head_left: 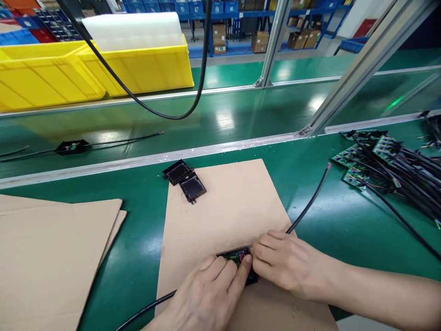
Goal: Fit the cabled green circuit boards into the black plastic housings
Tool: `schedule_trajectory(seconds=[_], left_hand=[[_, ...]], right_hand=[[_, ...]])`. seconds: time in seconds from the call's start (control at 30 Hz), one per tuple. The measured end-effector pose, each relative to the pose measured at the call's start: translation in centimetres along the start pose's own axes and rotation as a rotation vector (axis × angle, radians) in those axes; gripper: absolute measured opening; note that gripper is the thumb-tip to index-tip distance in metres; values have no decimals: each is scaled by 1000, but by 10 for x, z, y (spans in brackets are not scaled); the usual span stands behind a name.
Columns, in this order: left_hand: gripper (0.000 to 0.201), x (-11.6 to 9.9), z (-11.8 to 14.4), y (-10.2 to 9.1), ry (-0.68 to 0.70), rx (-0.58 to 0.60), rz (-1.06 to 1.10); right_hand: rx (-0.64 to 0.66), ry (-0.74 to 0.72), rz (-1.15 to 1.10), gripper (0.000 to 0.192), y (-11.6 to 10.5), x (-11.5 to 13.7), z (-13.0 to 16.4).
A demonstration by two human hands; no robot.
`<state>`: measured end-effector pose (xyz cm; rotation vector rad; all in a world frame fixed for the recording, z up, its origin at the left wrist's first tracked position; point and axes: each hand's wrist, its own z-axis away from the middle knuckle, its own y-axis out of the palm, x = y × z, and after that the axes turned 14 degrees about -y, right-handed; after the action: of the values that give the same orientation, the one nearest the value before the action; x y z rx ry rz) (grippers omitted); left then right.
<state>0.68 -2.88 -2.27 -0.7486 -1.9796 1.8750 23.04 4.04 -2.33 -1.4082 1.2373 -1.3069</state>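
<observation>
A small black plastic case point(252, 277) with a green circuit board point(231, 258) inside lies on a cardboard sheet point(220, 207). My left hand point(213, 287) is closed over its left part, index finger pressing near a red wire. At the right end of the case, my right hand point(284, 262) has its fingers curled and pinched where a black cable point(312, 200) comes in; the fingertips are partly hidden. Another black cable point(148, 307) runs out to the lower left from under my left hand. Two empty black case parts point(193, 186) rest at the sheet's far left corner.
Boards with cables point(386, 161) are heaped at right. More cardboard point(44, 257) lies at left. Beyond a metal rail, a wired case point(72, 146) sits on a green conveyor. A black cable loop point(172, 117) hangs ahead, near yellow bins point(138, 69) and a slanted metal post point(347, 82).
</observation>
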Motion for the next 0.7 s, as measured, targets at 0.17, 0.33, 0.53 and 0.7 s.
schedule_trajectory(seconds=[0.17, 0.33, 0.53, 0.7], left_hand=[[34, -9, -6, 1, 19, 29, -90], [58, -2, 5, 2, -109, 103, 141], [64, 1, 8, 0, -154, 156, 192], [63, -12, 0, 5, -85, 139, -93]], right_hand=[[40, 38, 86, 20, 3, 4, -2], [-5, 177, -98, 19, 2, 1, 5], [-153, 222, -95, 19, 10, 2, 15], [-135, 146, 83, 25, 17, 15, 10]])
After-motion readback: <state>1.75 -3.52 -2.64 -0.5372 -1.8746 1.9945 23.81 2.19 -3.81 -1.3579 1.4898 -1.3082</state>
